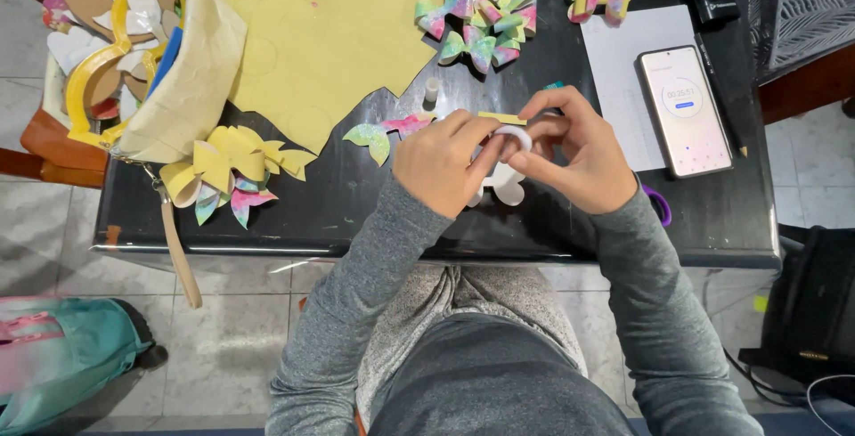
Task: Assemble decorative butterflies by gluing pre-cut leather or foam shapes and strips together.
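A small white loop (pixel 517 136) of folded strip is pinched upright between both hands' fingertips, a thin yellow strip (pixel 501 118) lying flat just above it, touching.

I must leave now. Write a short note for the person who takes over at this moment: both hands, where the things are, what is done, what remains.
Left hand and right hand: together over the table's near edge, folding a white bow piece with a yellow strip on top.
Pastel cut-out: flat, just left of the hands.
Done: pile of finished pastel bows at the far side; yellow bows at left.
Left: the piece in hand is not yet a closed bow.
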